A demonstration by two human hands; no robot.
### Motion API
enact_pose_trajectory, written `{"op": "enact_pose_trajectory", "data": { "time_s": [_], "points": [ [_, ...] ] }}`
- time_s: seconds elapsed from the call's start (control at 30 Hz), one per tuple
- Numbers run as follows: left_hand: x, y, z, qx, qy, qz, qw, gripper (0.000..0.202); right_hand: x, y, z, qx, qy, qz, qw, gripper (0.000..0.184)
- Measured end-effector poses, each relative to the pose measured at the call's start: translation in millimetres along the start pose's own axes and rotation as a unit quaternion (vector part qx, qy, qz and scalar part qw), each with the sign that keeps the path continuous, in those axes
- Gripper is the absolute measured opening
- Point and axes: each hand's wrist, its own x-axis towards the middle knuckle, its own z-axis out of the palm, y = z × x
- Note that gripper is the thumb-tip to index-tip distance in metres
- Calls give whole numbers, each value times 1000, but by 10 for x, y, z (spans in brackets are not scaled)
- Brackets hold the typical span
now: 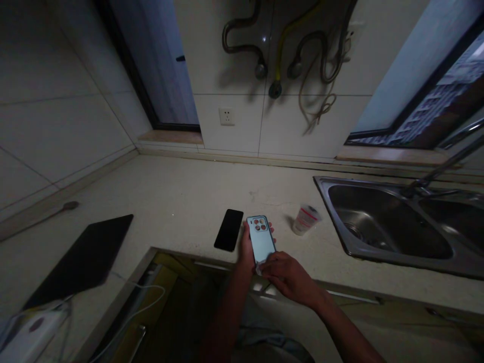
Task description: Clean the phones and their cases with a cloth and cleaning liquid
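Note:
A smartphone [262, 242] with a pale blue back and a square block of camera lenses lies back-up in my left hand [247, 249]. My left fingers wrap under it and show along its right edge. Bent over the phone's lower end is my right hand [285, 275], its fingers pinched on a small crumpled white piece [259, 268], perhaps tissue. How much of that piece sits under the fingers is hidden. Just left of the held phone, a black phone [229, 230] rests screen-up on the pale countertop [189, 196].
To the right stands a plastic cup [305, 220] with a red band, beside a steel double sink [381, 222] with a faucet [434, 176]. A flat black panel [85, 254] lies at the left, near a white cable [151, 287]. Pipes [242, 48] and a socket [227, 116] are on the wall.

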Motion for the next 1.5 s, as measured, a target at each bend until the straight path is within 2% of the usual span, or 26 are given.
{"op": "enact_pose_trajectory", "data": {
  "time_s": [0.2, 0.4, 0.53, 0.63, 0.8, 0.97, 1.2, 1.37, 1.5],
  "points": [
    [-23, 23, 34, -26, 12, -12, 1000, 66, -17, 42, -179, -51, -53, 14, 997, 26],
    [-40, 65, 26, -32, -4, -11, 999, 64, -81, 162, -276, -108, -29, 39, 993, 23],
    [-21, 55, -1, -23, -6, -13, 1000, 66, -146, 250, -189, -128, -10, 61, 990, 23],
    [-4, 40, 2, -16, -15, -40, 999, 71, -129, 332, -84, -121, 30, 79, 989, 24],
    [2, 26, 29, -17, -24, -80, 996, 71, 65, 477, 46, -137, 122, 100, 978, 24],
    [-33, 21, 52, 1, -21, -70, 997, 66, 314, 562, 82, -155, 190, 146, 958, 23],
    [-93, 56, 114, -3, -10, -82, 997, 64, 533, 601, 104, -170, 220, 189, 942, 24],
    [-91, 46, 129, -27, -2, -88, 996, 60, 630, 545, 143, -159, 235, 172, 943, 25],
    [-85, 31, 103, -44, 14, -67, 997, 56, 679, 484, 204, -136, 230, 148, 952, 24]
  ]
}}
